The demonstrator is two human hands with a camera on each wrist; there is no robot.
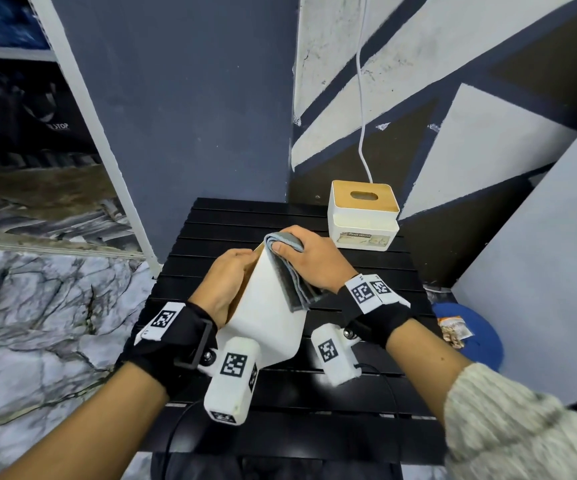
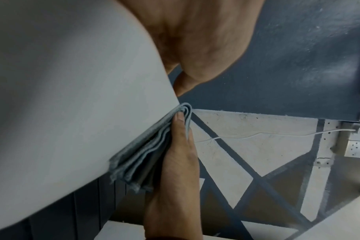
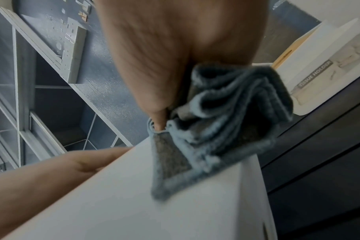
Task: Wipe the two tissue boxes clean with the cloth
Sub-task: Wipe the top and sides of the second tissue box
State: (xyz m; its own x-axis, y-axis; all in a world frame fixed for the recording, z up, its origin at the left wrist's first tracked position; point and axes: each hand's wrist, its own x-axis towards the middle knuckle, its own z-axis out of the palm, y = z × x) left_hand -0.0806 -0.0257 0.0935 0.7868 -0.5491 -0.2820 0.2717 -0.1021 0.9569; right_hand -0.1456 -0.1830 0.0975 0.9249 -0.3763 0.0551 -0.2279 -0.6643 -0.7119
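Observation:
A white tissue box (image 1: 269,317) is held tilted over the black slatted table (image 1: 366,386), its wooden lid side turned left. My left hand (image 1: 226,284) grips that lid side. My right hand (image 1: 309,259) grips a folded grey-blue cloth (image 1: 289,271) and presses it flat on the box's upper right face. The left wrist view shows the box (image 2: 72,113) with the cloth (image 2: 142,160) under my right thumb. In the right wrist view the cloth (image 3: 220,123) lies on the box (image 3: 154,211). A second white tissue box (image 1: 363,216) with a wooden lid stands upright at the table's far right.
A white cable (image 1: 363,109) hangs down the painted wall behind the second box. A white shelf frame (image 1: 107,150) stands at the left. A blue round object (image 1: 470,330) with a snack packet (image 1: 455,329) sits low to the right of the table.

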